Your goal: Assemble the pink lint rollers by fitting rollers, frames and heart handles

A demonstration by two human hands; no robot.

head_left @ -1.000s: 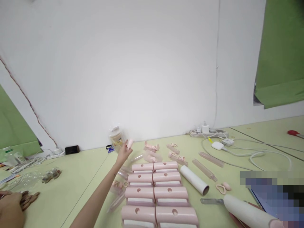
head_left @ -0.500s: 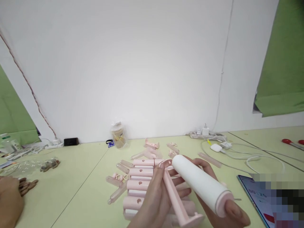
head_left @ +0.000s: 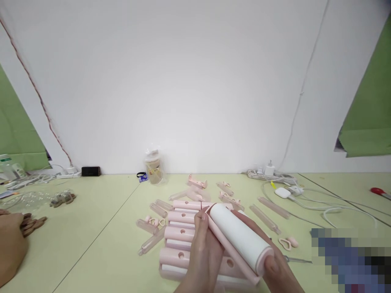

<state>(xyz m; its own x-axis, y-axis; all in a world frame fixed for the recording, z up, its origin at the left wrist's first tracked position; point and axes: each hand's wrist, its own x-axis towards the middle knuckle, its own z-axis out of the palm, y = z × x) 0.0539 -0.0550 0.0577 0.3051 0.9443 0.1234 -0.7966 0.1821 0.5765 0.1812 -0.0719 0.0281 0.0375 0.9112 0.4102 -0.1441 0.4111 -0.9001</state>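
Above the table, my left hand is closed around a long pink holder with an upturned end. My right hand grips a white lint roller roll with a pink end, its thumb against the near end. The roll lies alongside the holder, close against it; whether it is seated in it I cannot tell. Below and to the left lie several pink cases with white rolls in them and a hole on top. Some of these are hidden behind my hands.
Clear pink tubes, heart-shaped rings and a loose pink holder lie around the cases. A bagged cup stands by the wall. White cables run along the right. At the left edge is another person's hand beside brown pieces.
My right hand has brought the roll leftward against the holder, closing the gap between them. The holder's near end has swung right. The view has shifted a little.
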